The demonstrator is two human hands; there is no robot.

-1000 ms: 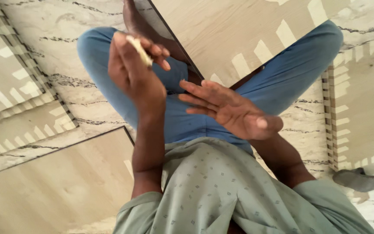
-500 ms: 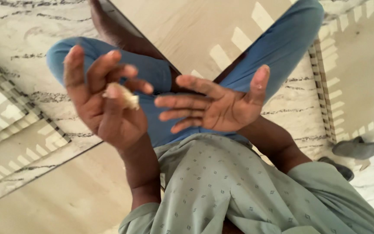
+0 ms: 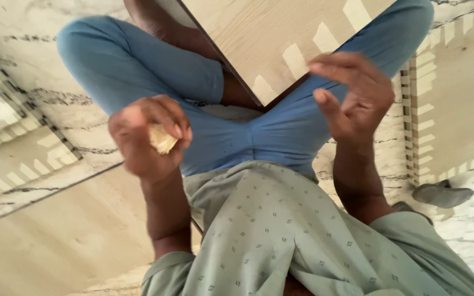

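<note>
Over the blue-trousered lap, toward nine o'clock, clamping the left hand [image 3: 144, 137] in a tight grip around a pale crumpled wad [image 3: 163, 140], possibly paper; toward two o'clock, curling the right hand [image 3: 352, 96] loosely, grip apart and empty, beside the wooden board [image 3: 270, 38]. Probably best keeping the wad pinched firmly.

Left hand [image 3: 146, 140]: curling shut around a pale crumpled wad [image 3: 162, 139], which is peeking out between thumb and fingers. Right hand [image 3: 352, 96]: holding nothing, fingers bending loosely inward, thumb pointing up. Blue trousers [image 3: 237, 131]: lying behind and between both hands, legs crossing. Wooden board [image 3: 270, 38]: resting on the legs, beyond the hands, its near corner sitting between them. Green patterned shirt [image 3: 270, 235]: filling the frame below both wrists. Marble-patterned floor [image 3: 39, 66]: spreading beyond the left hand. Grey object [image 3: 443, 194]: lying on the floor below the right hand, outward of its forearm.
</note>
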